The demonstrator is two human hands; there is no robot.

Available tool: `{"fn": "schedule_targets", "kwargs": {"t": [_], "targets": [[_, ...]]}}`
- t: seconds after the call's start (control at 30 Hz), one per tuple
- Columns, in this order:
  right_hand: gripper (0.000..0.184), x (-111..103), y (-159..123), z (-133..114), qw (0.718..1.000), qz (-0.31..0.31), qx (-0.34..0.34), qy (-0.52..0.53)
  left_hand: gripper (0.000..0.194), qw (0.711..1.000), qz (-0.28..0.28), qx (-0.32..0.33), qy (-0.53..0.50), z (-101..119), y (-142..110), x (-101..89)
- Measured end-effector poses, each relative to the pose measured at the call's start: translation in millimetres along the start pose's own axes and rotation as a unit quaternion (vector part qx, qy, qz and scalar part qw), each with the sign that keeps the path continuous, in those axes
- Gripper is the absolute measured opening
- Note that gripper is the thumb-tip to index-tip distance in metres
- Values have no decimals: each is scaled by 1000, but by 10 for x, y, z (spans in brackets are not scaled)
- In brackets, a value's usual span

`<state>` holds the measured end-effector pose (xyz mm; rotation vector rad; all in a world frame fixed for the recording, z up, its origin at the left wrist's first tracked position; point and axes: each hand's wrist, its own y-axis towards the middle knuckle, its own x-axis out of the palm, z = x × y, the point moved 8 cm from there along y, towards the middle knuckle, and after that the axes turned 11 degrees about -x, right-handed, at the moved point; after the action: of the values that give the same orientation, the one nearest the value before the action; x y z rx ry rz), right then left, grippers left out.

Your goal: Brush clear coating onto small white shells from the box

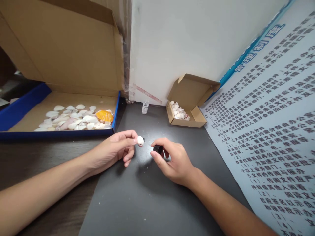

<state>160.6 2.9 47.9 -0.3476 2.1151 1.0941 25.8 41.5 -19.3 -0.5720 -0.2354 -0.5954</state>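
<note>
My left hand [120, 147] pinches a small white shell [140, 140] between thumb and forefinger, held just above the dark table. My right hand [172, 160] is closed round a small black cap or handle [158, 149], whose thin tip points toward the shell; the tip is too fine to make out. The two hands sit a few centimetres apart over a dark grey mat [147, 196].
A large open cardboard box [61, 98] with a blue rim holds several white shells and one orange shell [104, 115] at the back left. A small open carton of shells [187, 111] and a tiny clear bottle [145, 107] stand by the wall. A printed poster [270, 131] leans at the right.
</note>
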Motion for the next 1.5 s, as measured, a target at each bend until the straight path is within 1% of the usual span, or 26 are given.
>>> {"fn": "schedule_targets", "kwargs": {"t": [0.17,0.27,0.43,0.63,0.83,1.03,1.17,1.27,1.37,1.43,1.5], "targets": [[10,10,-10,-4,999,-3,-3,40,25,1000,-2,2,6,-10,-2,3],[10,9,-14,-17,999,-6,-8,45,24,1000,-4,4,5,-14,-4,2],[13,18,-21,2,999,-9,4,43,24,1000,-7,11,23,-13,-1,8],[13,-4,-27,24,999,9,13,40,22,998,-18,12,65,-35,4,13],[11,-24,-38,73,997,30,43,49,23,997,-19,14,71,-25,2,30],[11,-76,-60,75,995,55,52,57,24,999,-16,4,39,-26,-1,23],[11,-60,-54,65,996,48,45,66,22,1000,-17,-7,3,-29,-4,-4],[10,-43,-42,101,996,39,65,48,21,1000,-16,-9,-12,-17,-5,-9],[10,-67,-40,119,995,46,81,33,20,1000,-15,-8,-14,-8,-8,2],[10,-85,-41,98,995,54,75,49,21,1000,-13,-7,-13,-7,-12,8],[9,-85,-45,75,992,61,67,87,22,1000,-12,-5,-13,-6,-18,10]]}}
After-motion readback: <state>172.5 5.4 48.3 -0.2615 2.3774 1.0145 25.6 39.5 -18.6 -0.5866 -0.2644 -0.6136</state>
